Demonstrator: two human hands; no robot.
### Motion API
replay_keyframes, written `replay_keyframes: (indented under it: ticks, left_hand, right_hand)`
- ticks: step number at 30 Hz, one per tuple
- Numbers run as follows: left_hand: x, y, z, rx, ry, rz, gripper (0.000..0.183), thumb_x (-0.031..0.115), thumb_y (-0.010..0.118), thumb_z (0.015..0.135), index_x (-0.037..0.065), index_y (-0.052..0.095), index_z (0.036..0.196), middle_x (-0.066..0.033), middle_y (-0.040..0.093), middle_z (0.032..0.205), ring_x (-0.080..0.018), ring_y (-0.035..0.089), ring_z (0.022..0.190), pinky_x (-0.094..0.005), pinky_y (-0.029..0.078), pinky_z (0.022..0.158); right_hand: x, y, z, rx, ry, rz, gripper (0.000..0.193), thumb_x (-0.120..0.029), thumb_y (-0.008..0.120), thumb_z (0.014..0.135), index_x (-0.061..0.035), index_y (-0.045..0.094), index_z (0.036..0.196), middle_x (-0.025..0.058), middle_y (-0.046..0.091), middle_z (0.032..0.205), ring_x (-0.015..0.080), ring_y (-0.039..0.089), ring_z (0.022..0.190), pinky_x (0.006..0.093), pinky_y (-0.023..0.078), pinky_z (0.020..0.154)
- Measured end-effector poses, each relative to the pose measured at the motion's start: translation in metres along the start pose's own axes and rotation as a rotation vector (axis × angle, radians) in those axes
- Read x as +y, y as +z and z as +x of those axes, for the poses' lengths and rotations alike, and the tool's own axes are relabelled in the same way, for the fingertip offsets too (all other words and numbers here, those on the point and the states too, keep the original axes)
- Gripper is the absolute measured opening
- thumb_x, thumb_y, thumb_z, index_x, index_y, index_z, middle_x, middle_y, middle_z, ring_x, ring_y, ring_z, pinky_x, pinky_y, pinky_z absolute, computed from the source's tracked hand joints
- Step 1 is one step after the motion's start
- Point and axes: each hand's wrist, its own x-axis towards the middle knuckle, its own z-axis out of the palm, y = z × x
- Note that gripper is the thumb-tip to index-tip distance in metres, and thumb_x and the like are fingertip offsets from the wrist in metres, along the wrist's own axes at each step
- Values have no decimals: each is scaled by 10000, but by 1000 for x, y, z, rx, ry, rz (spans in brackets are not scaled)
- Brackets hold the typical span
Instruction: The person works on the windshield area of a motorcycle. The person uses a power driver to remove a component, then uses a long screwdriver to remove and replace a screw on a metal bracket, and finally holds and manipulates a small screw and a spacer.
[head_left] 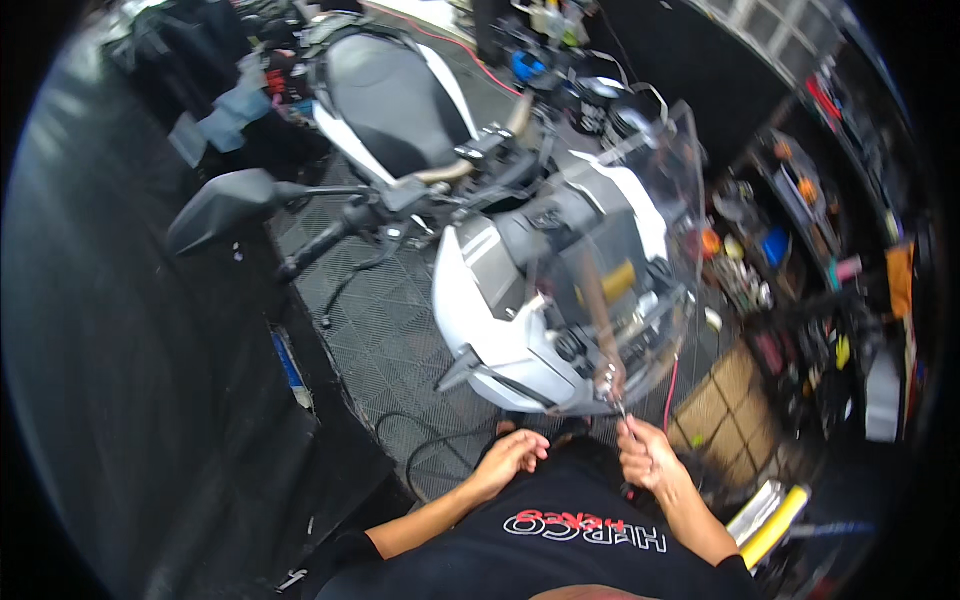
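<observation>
A white and grey motorcycle [500,330] stands in front of me, its nose toward my body. My right hand [648,455] is closed around a screwdriver [622,409], whose thin metal shaft points up at the lower edge of the clear windscreen [680,230]. Whether the tip touches a fastener is too blurred to tell. Most of the handle is hidden in my fingers. My left hand [513,460] is held in front of my shirt, just below the white front fairing [520,365]. Its fingers are curled together, and what lies in them, if anything, is hidden. An arm shows as a reflection in the windscreen.
A mirror [225,210] and a handlebar grip [315,250] stick out to the left. Cluttered shelves [790,210] line the right side. A black cable [420,450] lies on the ribbed floor mat [380,340]. A yellow roll [775,528] is at my right elbow.
</observation>
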Motion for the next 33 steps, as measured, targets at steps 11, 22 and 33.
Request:
replay_keyframes:
  ticks: [11, 22, 33]
  left_hand:
    - [-26, -3, 4, -179, 78, 379, 274, 235, 451, 1044, 35, 625, 1116, 17, 585, 860, -42, 455, 681, -184, 408, 634]
    - [-13, 100, 81, -369, -140, -285, 292, 356, 479, 1038, 116, 600, 1151, 18, 616, 960, -45, 558, 814, -214, 466, 707]
    - [-11, 122, 90, -137, -151, -430, 233, 272, 562, 1009, 54, 609, 1075, -11, 617, 938, -86, 563, 821, -236, 487, 758]
  right_hand:
    - [5, 31, -2, 678, -507, -1950, 343, -274, 476, 1008, 19, 571, 856, 254, 589, 676, 447, 564, 587, 514, 445, 535]
    - [12, 9, -2, 642, -558, -848, 164, -240, 457, 988, -84, 490, 948, 7, 487, 604, 91, 426, 416, 253, 319, 339]
    - [54, 16, -30, 723, -675, -634, 292, -339, 449, 1042, -58, 491, 976, 46, 559, 640, 63, 451, 415, 217, 331, 334]
